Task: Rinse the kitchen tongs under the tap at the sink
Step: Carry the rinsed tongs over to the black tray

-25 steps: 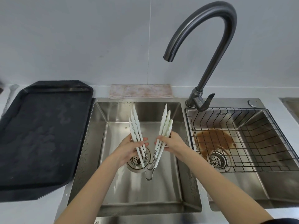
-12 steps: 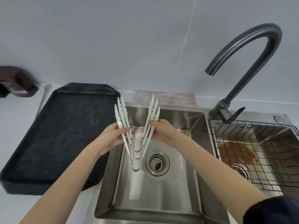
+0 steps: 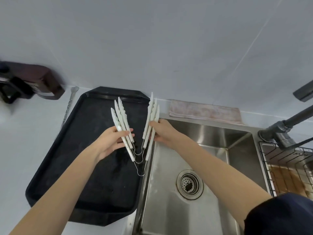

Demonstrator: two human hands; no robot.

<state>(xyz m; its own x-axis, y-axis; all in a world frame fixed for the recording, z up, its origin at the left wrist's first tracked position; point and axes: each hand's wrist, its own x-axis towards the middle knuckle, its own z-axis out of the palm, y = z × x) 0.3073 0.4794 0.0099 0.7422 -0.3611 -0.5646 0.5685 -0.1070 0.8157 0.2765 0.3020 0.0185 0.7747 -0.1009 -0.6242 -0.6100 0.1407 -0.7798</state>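
Kitchen: steel sink (image 3: 237,138), baking tray (image 3: 71,150).

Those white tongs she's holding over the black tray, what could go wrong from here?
The tongs are several pairs bunched together, the left hand gripping one set of arms and the right hand the other; one pair might slip out. They hang over the black tray beside the sink, so drips may land there.

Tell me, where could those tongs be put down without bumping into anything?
The black tray, left of the sink, is bare across its bed. The sink floor around the drain is free too. The right basin is crowded by a wire rack; the counter's far-left corner holds a dark container.
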